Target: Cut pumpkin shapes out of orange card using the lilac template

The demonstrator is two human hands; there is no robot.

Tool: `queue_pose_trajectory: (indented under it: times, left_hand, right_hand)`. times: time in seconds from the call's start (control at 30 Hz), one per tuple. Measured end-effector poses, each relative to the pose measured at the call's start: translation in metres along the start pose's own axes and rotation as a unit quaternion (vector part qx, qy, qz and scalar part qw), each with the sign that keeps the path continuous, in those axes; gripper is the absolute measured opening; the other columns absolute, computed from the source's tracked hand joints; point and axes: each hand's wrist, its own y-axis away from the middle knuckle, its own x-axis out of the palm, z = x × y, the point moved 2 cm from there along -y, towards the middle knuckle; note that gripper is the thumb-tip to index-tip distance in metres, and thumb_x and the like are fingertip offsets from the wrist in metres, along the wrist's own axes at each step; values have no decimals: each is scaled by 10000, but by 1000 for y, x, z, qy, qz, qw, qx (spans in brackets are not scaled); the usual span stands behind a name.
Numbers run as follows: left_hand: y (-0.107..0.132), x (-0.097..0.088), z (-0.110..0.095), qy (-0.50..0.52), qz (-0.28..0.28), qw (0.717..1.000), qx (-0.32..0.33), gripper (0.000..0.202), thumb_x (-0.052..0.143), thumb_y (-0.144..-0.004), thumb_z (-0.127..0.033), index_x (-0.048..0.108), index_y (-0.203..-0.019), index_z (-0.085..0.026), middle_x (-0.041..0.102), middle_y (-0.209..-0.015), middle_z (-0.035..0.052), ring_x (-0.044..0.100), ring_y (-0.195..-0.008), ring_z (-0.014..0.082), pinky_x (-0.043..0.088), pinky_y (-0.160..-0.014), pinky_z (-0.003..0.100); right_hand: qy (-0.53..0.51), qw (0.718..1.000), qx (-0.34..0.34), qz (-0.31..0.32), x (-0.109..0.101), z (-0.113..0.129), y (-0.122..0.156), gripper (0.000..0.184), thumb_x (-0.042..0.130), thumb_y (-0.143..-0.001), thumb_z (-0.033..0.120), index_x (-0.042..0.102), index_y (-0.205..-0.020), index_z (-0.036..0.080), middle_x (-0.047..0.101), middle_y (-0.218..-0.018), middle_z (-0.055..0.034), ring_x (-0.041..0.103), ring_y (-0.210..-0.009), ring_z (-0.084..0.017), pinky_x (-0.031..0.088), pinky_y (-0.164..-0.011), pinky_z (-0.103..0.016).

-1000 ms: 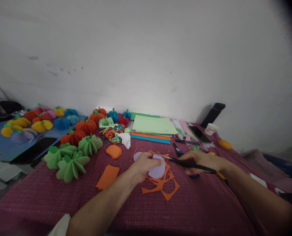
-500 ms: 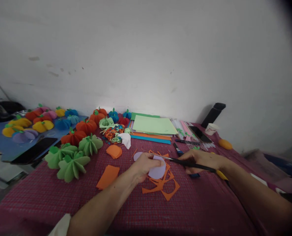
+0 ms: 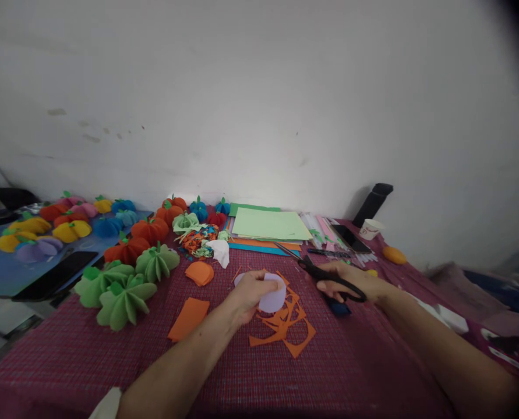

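Note:
My left hand [image 3: 250, 293] pinches a pale lilac paper circle [image 3: 272, 295] just above the red checked tablecloth [image 3: 110, 355]. My right hand [image 3: 350, 280] grips black-handled scissors [image 3: 319, 272], their blades pointing up and left, clear of the circle. Orange paper offcuts [image 3: 285, 326] with round holes lie under and in front of the lilac circle. An orange paper rectangle [image 3: 189, 318] and an orange circle stack [image 3: 200, 272] rest to the left of my left hand.
Green paper pumpkins [image 3: 123, 288] sit at the left, with orange, blue and yellow ones [image 3: 67, 224] behind. A stack of coloured paper sheets [image 3: 270, 227] lies at the back. Two phones [image 3: 53, 276] [image 3: 350, 237], a paper cup [image 3: 370, 228] and a black cylinder [image 3: 373, 203] stand around.
My right hand has swung the scissors away from the lilac circle, so the blades now point up-left toward the paper stack. My left hand has kept hold of the circle.

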Motion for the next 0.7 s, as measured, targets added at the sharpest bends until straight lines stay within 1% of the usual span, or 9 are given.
queue_pose_trajectory:
  times: [0.07,0.13,0.2,0.27,0.37,0.43,0.53,0.63,0.7]
  left_hand:
    - [-2,-2,-1,19,-13,1000,10,225,722,-496,-220,627,-653,-90,601,-539,22,516,-448,101,363,-461,219]
    - [-5,-6,-3,47,-27,998,22,244,726,-503,-228,631,-680,-90,608,-557,23,526,-468,106,381,-478,224]
    - [-9,-10,-4,77,-43,996,33,258,737,-497,-231,632,-688,-92,614,-569,24,534,-484,108,391,-493,224]
    - [-12,-14,-5,99,-64,992,41,269,746,-485,-227,634,-690,-93,627,-588,30,545,-498,112,398,-505,224]
    - [-17,-19,-5,123,-92,987,50,271,750,-476,-216,639,-690,-93,640,-606,39,557,-516,119,405,-512,225]
    - [-19,-20,-4,133,-100,985,54,266,751,-481,-214,642,-691,-93,640,-604,38,558,-518,118,407,-511,223]
    - [-20,-21,-2,139,-102,983,60,266,758,-487,-215,647,-697,-96,641,-613,34,556,-523,112,410,-515,219]
    - [-20,-19,0,134,-99,983,73,254,762,-504,-220,647,-701,-105,636,-627,25,554,-534,106,411,-523,218]
    - [-20,-18,1,127,-88,984,86,238,756,-532,-228,644,-709,-115,629,-638,16,554,-550,105,414,-536,221]
  right_hand:
    - [-53,998,5,-40,6,-4,-7,364,580,-743,433,517,-952,141,456,-564,54,392,-418,-53,314,-398,-175]
    - [-90,992,6,-84,15,-6,-14,384,603,-718,439,501,-950,151,479,-585,50,408,-415,-49,325,-391,-165]
    - [-99,988,1,-118,27,-4,-20,410,641,-679,429,494,-960,168,479,-588,58,413,-409,-51,330,-384,-164]
    - [-90,986,-6,-142,39,0,-26,464,677,-635,417,494,-985,175,461,-557,75,385,-382,-48,297,-361,-164]
    - [-102,977,-20,-187,52,4,-34,417,683,-620,423,523,-895,154,433,-525,78,358,-381,-46,253,-358,-171]
    - [-136,965,-46,-218,56,0,-40,389,674,-629,431,518,-859,158,424,-511,78,355,-390,-51,254,-373,-178]
    - [-180,948,-75,-250,58,-14,-48,358,656,-653,438,503,-835,170,436,-512,69,385,-414,-68,284,-401,-191]
    - [-212,939,-83,-258,58,-24,-50,379,690,-625,418,511,-855,176,455,-573,57,423,-466,-80,325,-440,-201]
    - [-226,934,-91,-261,58,-24,-48,410,717,-599,390,521,-888,175,478,-624,47,448,-518,-87,352,-480,-205]
